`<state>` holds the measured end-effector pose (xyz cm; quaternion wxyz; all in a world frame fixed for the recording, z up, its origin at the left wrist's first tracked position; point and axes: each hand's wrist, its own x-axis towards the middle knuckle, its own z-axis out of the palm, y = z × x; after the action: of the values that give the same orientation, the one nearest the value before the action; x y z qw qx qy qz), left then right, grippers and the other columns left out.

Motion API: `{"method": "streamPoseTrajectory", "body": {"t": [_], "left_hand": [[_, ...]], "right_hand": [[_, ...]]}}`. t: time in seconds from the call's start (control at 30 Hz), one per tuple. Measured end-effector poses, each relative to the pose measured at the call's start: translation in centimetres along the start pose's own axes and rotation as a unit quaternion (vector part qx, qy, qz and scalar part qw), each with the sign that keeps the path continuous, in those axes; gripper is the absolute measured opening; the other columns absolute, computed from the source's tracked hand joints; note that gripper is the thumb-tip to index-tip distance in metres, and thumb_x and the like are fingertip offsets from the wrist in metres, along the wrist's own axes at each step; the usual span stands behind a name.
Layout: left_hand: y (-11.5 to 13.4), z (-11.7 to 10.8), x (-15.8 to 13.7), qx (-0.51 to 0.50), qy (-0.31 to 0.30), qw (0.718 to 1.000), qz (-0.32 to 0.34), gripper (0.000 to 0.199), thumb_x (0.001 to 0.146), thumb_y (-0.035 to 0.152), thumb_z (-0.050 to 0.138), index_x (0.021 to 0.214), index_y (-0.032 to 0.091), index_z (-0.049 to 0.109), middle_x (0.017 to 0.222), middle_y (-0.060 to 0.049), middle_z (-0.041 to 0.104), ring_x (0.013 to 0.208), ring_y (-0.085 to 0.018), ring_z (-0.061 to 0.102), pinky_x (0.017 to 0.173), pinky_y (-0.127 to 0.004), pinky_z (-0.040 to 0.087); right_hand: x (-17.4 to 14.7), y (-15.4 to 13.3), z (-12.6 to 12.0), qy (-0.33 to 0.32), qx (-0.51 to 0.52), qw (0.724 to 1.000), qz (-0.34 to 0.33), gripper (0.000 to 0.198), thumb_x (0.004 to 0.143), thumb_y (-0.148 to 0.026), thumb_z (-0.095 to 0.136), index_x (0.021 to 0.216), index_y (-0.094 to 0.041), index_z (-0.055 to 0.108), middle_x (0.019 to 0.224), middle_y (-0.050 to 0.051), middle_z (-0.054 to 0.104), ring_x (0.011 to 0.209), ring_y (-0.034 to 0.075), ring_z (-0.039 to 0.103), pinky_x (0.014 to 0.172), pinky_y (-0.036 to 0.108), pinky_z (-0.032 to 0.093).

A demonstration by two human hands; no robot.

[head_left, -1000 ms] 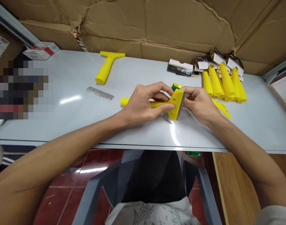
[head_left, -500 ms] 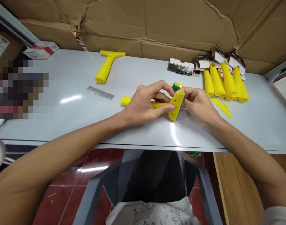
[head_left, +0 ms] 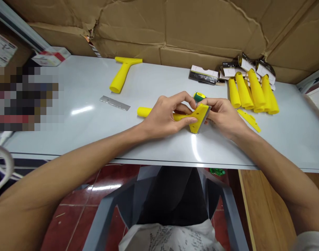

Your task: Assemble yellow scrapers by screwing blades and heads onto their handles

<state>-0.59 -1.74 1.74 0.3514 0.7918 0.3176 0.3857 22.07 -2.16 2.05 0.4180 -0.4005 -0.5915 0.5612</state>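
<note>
My left hand (head_left: 167,116) is closed around the neck of a yellow scraper (head_left: 198,118), its thumb flat on the head beside a small hole. The scraper's handle end sticks out to the left of the hand. A thin metal blade (head_left: 204,119) runs along the head's right edge. My right hand (head_left: 223,116) pinches the upper corner of the head at the blade; its fingertips are partly hidden behind it. Just beyond the fingers lies a green-and-yellow handled tool (head_left: 199,96), mostly covered. A loose flat blade (head_left: 115,103) rests on the table to the left.
A yellow T-shaped scraper part (head_left: 121,75) lies at the back left. Several yellow handles (head_left: 256,89) are grouped at the right, near black-and-white card packaging (head_left: 203,74) and a flat yellow strip (head_left: 249,120). Cardboard (head_left: 201,31) stands behind the table (head_left: 91,136).
The whole view has shifted slightly, so things sit a little further right. Both hands keep nearly the same hold on the scraper; the right fingers have moved slightly at the blade edge.
</note>
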Motion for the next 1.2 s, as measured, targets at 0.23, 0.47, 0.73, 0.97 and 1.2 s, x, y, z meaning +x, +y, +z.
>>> {"method": "streamPoseTrajectory", "body": {"t": [0.23,0.47,0.73,0.97,1.2], "left_hand": [[-0.4,0.0,0.4,-0.018,-0.005,1.000,-0.023,0.040,0.090,0.049,0.090,0.111,0.023,0.069,0.096,-0.001,0.086,0.099,-0.024,0.087,0.092,-0.036,0.071],[-0.4,0.1,0.5,-0.013,-0.007,0.999,-0.042,0.041,0.090,0.051,0.091,0.111,0.024,0.070,0.100,-0.001,0.085,0.104,-0.026,0.086,0.097,-0.039,0.070],[-0.5,-0.3,1.0,-0.015,-0.007,0.998,-0.060,0.043,0.091,0.056,0.091,0.110,0.026,0.067,0.101,-0.001,0.086,0.105,-0.027,0.085,0.098,-0.045,0.069],[-1.2,-1.1,2.0,-0.012,-0.016,0.996,-0.085,0.050,0.084,0.061,0.094,0.117,0.030,0.072,0.104,-0.004,0.085,0.105,-0.031,0.083,0.091,-0.049,0.069],[-2.8,-1.6,2.6,-0.038,-0.018,0.996,-0.073,0.045,0.082,0.055,0.096,0.110,0.027,0.074,0.102,-0.004,0.081,0.106,-0.026,0.079,0.090,-0.038,0.065]], "right_hand": [[-0.2,0.0,0.1,0.035,-0.024,0.999,-0.001,0.055,0.080,-0.070,0.098,0.073,-0.021,0.073,0.063,-0.002,0.057,0.056,0.009,0.041,0.051,0.028,0.031],[-0.1,-0.1,0.3,0.059,-0.044,0.997,-0.013,0.056,0.084,-0.067,0.095,0.069,-0.022,0.066,0.065,-0.001,0.060,0.056,0.009,0.041,0.052,0.029,0.030],[-0.3,-1.4,0.3,0.054,0.043,0.997,0.022,0.047,0.100,-0.054,0.086,0.074,-0.017,0.074,0.072,0.003,0.061,0.066,0.012,0.051,0.057,0.029,0.033],[0.0,-2.6,0.1,0.040,0.083,0.994,0.061,0.039,0.110,-0.039,0.069,0.085,-0.011,0.079,0.076,0.003,0.052,0.064,0.009,0.042,0.052,0.025,0.030],[-0.2,-3.6,-3.8,0.055,-0.233,0.971,-0.029,0.043,0.102,-0.053,0.083,0.077,-0.018,0.078,0.068,0.003,0.061,0.061,0.010,0.044,0.055,0.033,0.030]]}}
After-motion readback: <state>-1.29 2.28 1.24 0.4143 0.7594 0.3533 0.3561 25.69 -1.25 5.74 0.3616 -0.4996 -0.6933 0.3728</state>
